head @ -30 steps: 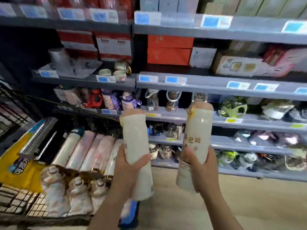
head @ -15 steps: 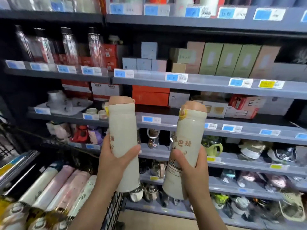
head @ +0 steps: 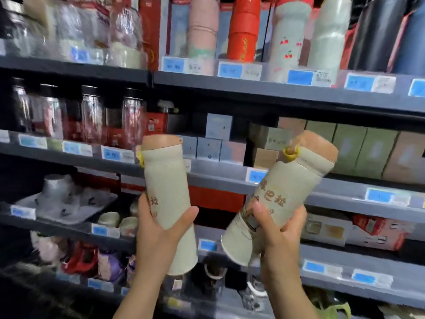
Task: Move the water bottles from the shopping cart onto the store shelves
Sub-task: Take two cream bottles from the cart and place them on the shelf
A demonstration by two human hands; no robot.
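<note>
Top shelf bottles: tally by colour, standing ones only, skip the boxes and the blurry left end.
Pink bottle: 1
Red bottle: 1
Cream bottle with cherries: 1
Pale wrapped bottle: 1
Black bottle: 1
Blue bottle: 1
Total: 6

- The price labels [head: 239,70] along the shelf [head: 276,93] edges are blurred; their print cannot be read.
- The red bottle [head: 245,26] above that shelf is cut off by the top edge, as are its neighbours.
- The left hand [head: 158,236] covers the lower print on its cream bottle [head: 167,194].
- Goods on the rows below the shelf, at bottom left, are too dark and smeared to tell.
</note>
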